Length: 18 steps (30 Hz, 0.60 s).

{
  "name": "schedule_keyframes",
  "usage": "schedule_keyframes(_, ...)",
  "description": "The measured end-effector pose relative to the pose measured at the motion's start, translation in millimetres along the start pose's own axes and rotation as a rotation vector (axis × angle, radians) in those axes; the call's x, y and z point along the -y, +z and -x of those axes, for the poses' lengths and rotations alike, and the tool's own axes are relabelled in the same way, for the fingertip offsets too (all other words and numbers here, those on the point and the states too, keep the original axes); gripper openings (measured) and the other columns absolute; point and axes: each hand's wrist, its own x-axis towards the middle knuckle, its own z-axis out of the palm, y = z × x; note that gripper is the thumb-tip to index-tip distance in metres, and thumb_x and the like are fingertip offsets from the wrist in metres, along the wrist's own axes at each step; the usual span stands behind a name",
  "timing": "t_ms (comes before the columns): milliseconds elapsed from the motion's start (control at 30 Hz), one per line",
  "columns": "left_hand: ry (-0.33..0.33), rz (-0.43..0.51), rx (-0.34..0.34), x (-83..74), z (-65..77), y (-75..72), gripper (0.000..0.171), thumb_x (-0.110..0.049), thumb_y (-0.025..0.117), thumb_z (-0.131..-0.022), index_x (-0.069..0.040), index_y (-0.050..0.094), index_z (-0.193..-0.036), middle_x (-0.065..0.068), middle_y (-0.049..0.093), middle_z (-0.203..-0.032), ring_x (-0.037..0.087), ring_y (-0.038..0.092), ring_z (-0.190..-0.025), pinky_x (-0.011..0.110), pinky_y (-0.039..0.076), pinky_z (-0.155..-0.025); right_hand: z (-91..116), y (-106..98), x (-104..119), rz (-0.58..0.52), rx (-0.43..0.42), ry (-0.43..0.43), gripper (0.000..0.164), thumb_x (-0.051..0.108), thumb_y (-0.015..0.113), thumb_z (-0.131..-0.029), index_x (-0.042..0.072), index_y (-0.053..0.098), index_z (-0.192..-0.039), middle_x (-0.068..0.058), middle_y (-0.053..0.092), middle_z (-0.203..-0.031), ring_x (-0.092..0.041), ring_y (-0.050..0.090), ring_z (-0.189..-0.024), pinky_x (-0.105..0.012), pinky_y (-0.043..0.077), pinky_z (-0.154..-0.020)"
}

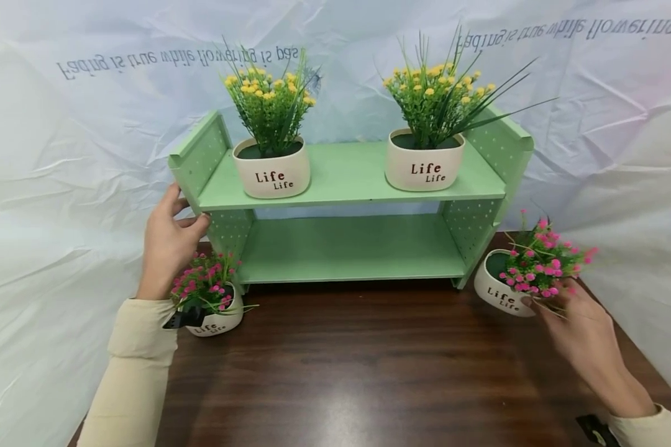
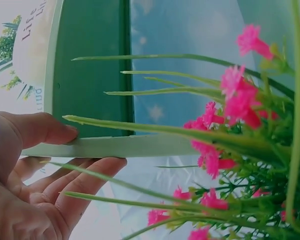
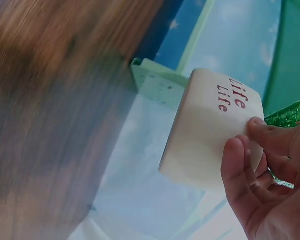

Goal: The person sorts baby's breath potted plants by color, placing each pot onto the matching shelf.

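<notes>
A green two-tier shelf (image 1: pixel 346 248) stands on the table. My left hand (image 1: pixel 170 239) grips the edge of its left side panel, thumb on the inner face and fingers on the outer face, as the left wrist view shows. In my right hand (image 1: pixel 584 329) is a white flowerpot (image 3: pixel 210 130) lettered "Life", with pink artificial flowers (image 1: pixel 548 264). Thumb and fingers pinch its side near the rim; the pot is tilted and sits just right of the shelf. Another potted plant with pink flowers (image 1: pixel 204 282) stands under my left wrist, partly covered by it.
On the upper tier stand two white pots with yellow flowers, a left pot (image 1: pixel 274 174) and a right pot (image 1: pixel 425 164). The lower tier (image 1: pixel 352 248) is a flat green board. Brown wooden table (image 1: pixel 335 366) in front; pale printed cloth (image 1: pixel 78 124) hangs behind and beside.
</notes>
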Motion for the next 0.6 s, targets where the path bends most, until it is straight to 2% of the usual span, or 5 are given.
schedule_keyframes(100,-0.004,0.017,-0.016,0.4,1.3,-0.5,0.072,-0.004,0.064,-0.099,-0.027,0.041,-0.163,0.028,0.06,-0.144,0.049,0.071,-0.111,0.012,0.059,-0.068,3.4,-3.5,7.4,-0.007,0.029,-0.008,0.04,0.016,0.074,-0.099,-0.011,0.066,-0.128,-0.04,0.056,-0.136,-0.063,0.061,-0.102,-0.075,0.049,-0.077)
schedule_keyframes(267,0.0,0.027,-0.027,0.4,1.3,0.6,0.073,-0.002,0.065,-0.098,-0.028,0.043,-0.162,0.028,0.06,-0.144,0.047,0.071,-0.111,0.014,0.061,-0.068,8.0,-6.1,19.8,0.01,0.05,-0.025,0.053,0.0,0.078,-0.09,-0.023,0.056,-0.132,-0.047,0.048,-0.139,-0.065,0.06,-0.1,-0.074,0.05,-0.077)
schedule_keyframes(333,0.002,0.031,-0.029,0.3,1.3,1.2,0.073,-0.002,0.065,-0.098,-0.029,0.043,-0.162,0.028,0.061,-0.144,0.047,0.072,-0.111,0.015,0.061,-0.068,9.3,-5.9,24.0,0.009,0.031,-0.058,0.055,-0.006,0.081,-0.083,-0.026,0.056,-0.129,-0.048,0.05,-0.136,-0.065,0.06,-0.1,-0.074,0.051,-0.076)
schedule_keyframes(467,0.001,0.033,-0.033,-0.1,1.3,2.2,0.072,-0.002,0.064,-0.098,-0.029,0.044,-0.162,0.027,0.061,-0.143,0.046,0.072,-0.111,0.016,0.061,-0.068,10.0,-3.4,30.9,-0.007,-0.008,-0.162,0.051,-0.013,0.084,-0.073,-0.02,0.064,-0.119,-0.047,0.056,-0.127,-0.064,0.06,-0.101,-0.074,0.051,-0.076)
schedule_keyframes(600,-0.011,0.026,-0.033,-0.2,1.3,3.2,0.071,-0.003,0.064,-0.098,-0.028,0.044,-0.161,0.026,0.061,-0.145,0.046,0.071,-0.114,0.015,0.061,-0.068,5.2,0.8,38.9,-0.033,-0.026,-0.25,0.032,-0.016,0.085,-0.069,-0.015,0.068,-0.096,-0.038,0.064,-0.104,-0.058,0.063,-0.095,-0.069,0.053,-0.072)
